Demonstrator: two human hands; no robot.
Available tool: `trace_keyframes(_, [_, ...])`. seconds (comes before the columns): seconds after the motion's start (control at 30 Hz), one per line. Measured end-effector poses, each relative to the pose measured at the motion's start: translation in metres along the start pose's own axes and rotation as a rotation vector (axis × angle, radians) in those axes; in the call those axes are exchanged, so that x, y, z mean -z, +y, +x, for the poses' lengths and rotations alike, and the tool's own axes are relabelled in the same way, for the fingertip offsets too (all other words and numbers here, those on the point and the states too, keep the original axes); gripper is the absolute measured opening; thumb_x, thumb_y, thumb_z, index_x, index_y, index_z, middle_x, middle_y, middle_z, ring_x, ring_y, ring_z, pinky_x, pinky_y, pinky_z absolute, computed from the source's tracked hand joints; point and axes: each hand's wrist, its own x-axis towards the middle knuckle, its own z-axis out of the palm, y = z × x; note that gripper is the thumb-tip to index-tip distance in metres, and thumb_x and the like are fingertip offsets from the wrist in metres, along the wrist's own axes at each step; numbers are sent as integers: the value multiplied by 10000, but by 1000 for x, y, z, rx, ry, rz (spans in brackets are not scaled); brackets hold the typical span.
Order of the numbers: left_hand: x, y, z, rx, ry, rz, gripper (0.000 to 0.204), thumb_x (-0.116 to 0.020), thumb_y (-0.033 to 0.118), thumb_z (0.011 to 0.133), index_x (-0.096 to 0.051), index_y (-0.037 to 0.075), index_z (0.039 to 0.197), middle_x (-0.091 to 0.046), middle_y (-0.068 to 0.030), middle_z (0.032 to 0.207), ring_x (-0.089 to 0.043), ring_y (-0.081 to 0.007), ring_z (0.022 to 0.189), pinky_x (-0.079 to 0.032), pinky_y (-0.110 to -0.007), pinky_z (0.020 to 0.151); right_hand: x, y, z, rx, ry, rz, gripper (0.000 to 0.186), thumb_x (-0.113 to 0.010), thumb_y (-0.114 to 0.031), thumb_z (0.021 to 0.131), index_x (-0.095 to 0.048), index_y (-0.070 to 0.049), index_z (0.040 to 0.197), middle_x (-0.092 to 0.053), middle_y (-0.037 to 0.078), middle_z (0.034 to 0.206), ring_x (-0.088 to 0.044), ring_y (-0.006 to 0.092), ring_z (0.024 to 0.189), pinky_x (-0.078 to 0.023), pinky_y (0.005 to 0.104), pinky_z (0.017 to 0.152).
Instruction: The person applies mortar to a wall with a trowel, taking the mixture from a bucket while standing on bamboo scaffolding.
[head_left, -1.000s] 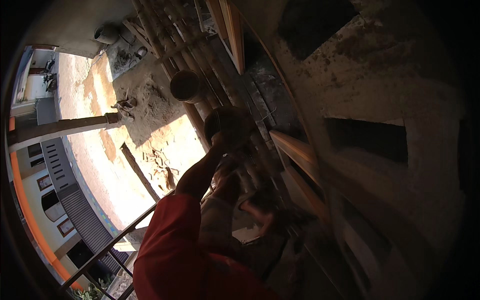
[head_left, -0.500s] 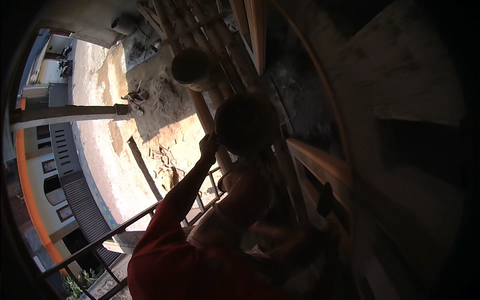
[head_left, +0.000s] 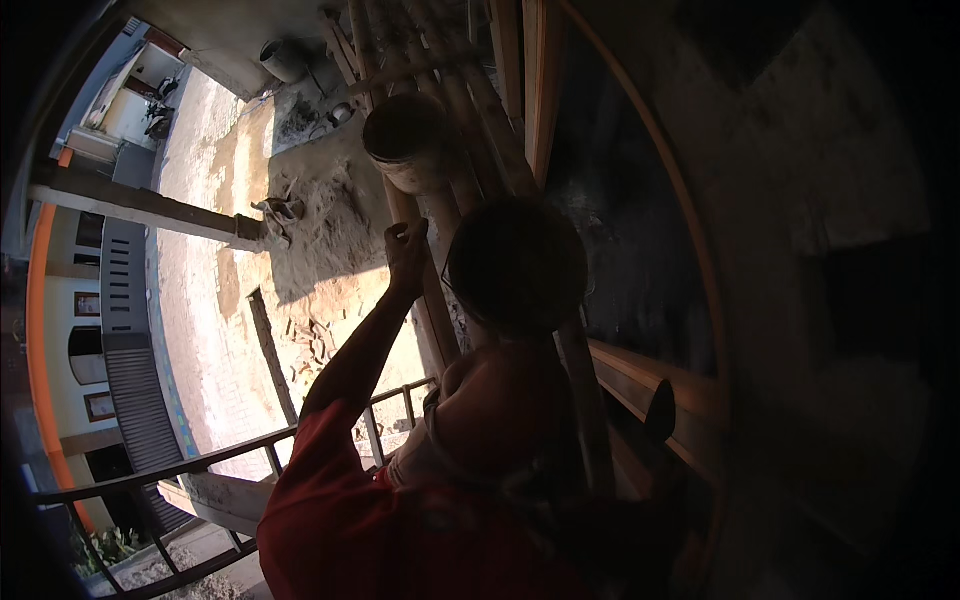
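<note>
My left hand [head_left: 406,258], at the end of a bare forearm and red sleeve, is raised over the bamboo poles [head_left: 437,315]. Its fingers are loosely bent and apart, with nothing visible in them. Just right of it is a dark round bucket [head_left: 515,268], its inside too dark to read. Beyond the hand, a pale bucket [head_left: 408,160] rests on the poles. Low on the right, my right hand [head_left: 672,490] is deep in shadow, seemingly gripping a trowel whose dark blade [head_left: 660,410] points up. My bare knee [head_left: 505,400] is below the dark bucket.
A metal railing [head_left: 240,450] crosses the lower left. Far below lie a sand heap [head_left: 335,215], broken pieces [head_left: 312,345] and a sunlit paved yard [head_left: 205,300]. Wooden frames [head_left: 650,385] edge a dark opening on the right. Another bucket [head_left: 283,60] stands at the back.
My left hand has let go of the dark bucket's rim and moved up toward the pale bucket. My right forearm has shifted into darker shadow, the blade staying low right. The view has tilted slightly.
</note>
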Motion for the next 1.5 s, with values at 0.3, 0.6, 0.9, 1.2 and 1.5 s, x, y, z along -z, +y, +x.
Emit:
trace_keyframes(0.3, [22,11,239,-1107,-344,632,871,-876,232,617,-466,80,1370,-567,-167,1261,-540,-316,1170,-434,-428,1007,2,0,14,3,-19,-27,366,-570,-253,932,-543,12,1184,-589,222,1026,-559,361,978,-468,437,800])
trace_keyframes(0.6, [41,3,298,-730,-443,766,517,-900,281,539,-706,87,978,-700,-117,959,-655,-288,927,-491,-421,853,-5,3,4,-69,-7,-6,357,-570,-255,931,-552,6,1174,-598,220,1018,-569,356,970,-473,436,789])
trace_keyframes(0.9, [56,100,200,-731,-238,734,588,-824,252,701,-598,27,1195,-677,-107,818,-660,-248,724,-537,-344,635,-15,3,4,-84,2,-3,347,-570,-257,931,-562,1,1163,-607,217,1010,-580,350,963,-478,435,779])
trace_keyframes(1.2, [30,235,72,-487,-443,366,365,-623,223,916,-602,32,1226,-666,-76,830,-582,-134,561,-463,-279,472,-21,9,1,-70,34,25,338,-570,-259,930,-571,-5,1153,-616,215,1002,-591,345,955,-483,434,768])
trace_keyframes(1.5, [0,250,30,-1328,-473,913,300,-570,210,912,-644,86,1175,-673,-163,1077,-666,-308,955,-527,-395,843,-23,24,-17,-83,55,65,329,-570,-260,929,-581,-11,1143,-625,212,994,-602,340,947,-488,433,758])
